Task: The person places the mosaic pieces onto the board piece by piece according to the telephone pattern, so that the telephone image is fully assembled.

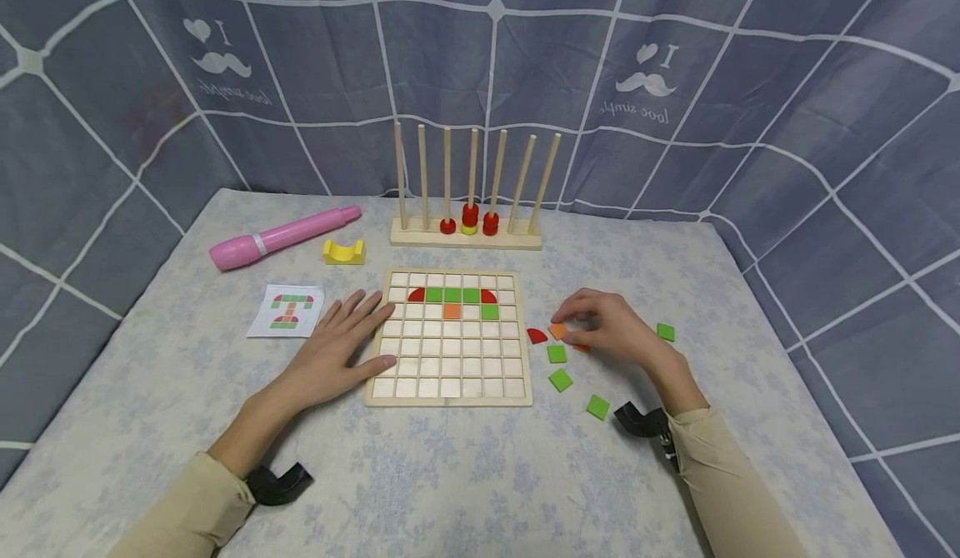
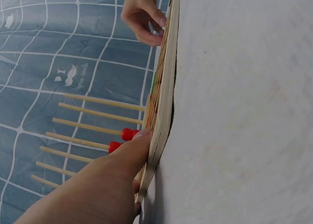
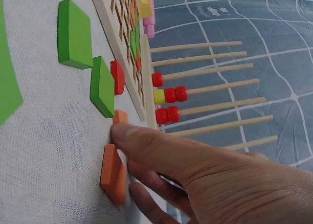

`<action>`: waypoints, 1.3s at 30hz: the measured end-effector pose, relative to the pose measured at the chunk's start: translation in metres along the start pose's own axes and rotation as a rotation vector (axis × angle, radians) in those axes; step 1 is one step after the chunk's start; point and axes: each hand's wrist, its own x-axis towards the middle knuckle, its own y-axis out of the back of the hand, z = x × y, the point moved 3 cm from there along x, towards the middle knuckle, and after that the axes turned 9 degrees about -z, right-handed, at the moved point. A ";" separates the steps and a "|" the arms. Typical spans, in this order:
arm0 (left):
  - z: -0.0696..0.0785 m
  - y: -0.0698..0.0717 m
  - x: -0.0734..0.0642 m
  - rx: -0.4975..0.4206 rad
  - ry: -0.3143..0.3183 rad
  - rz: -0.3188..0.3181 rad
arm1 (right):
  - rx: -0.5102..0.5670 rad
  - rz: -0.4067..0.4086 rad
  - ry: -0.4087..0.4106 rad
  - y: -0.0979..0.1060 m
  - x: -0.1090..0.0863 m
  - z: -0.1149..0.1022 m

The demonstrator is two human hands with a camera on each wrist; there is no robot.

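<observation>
At the left edge of a wooden grid board (image 1: pixel 452 401), my left hand (image 1: pixel 330 360) rests with its fingers spread and its thumb on the frame. On the board, red quarter-round pieces (image 1: pixel 417 295), green tiles (image 1: pixel 452 295) and an orange tile (image 1: pixel 452 311) fill several upper cells. Right of the board, my right hand (image 1: pixel 611 329) pinches a loose orange tile (image 3: pixel 120 117) between thumb and fingers, low over the table. Another orange tile (image 3: pixel 113 174) lies beneath that hand. A red quarter-round piece (image 1: pixel 536 336) and a green tile (image 1: pixel 557 353) lie close by.
More green tiles (image 1: pixel 597 406) are scattered nearby, one (image 1: pixel 665 331) beyond the right wrist. Behind the board stands a peg rack (image 1: pixel 465 240) with red and yellow beads. To the left lie a pattern card (image 1: pixel 258 321), a yellow block (image 1: pixel 344 254) and a pink stick-like object (image 1: pixel 300 229).
</observation>
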 end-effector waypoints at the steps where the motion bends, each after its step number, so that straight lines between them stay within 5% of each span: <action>1: 0.000 0.000 0.000 0.002 -0.001 0.001 | -0.012 0.002 0.002 0.000 0.001 0.000; 11: 0.000 -0.001 0.000 0.005 -0.014 0.004 | -0.020 0.097 0.008 -0.008 0.020 -0.010; 25: -0.001 0.000 0.001 0.014 -0.016 0.005 | -0.063 0.030 0.084 -0.043 0.073 -0.066; 39: 0.001 0.001 -0.001 0.012 -0.006 0.002 | -0.137 0.024 0.119 -0.069 0.092 -0.097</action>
